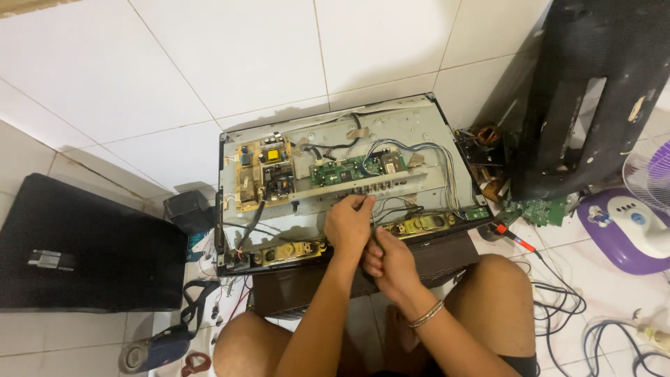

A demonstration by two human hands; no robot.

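White tiled floor (244, 63); left hand (349, 223) pinching wires (391, 209), right hand (387, 265) curled, grip unclear.

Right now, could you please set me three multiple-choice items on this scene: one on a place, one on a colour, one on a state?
1. Where does the red-handled screwdriver lie?
A. on the tiled floor to the right of the opened television
B. on the green circuit board
C. on the black panel at left

2. What colour is the base of the fan?
A. green
B. purple and white
C. red

3. How is the television?
A. cover fitted
B. standing upright
C. lying flat, boards bare

Answers: 1 A, it rests on tiles beside the set; 2 B, its base shows both; 3 C, the circuit boards are uncovered under the left hand and right hand.
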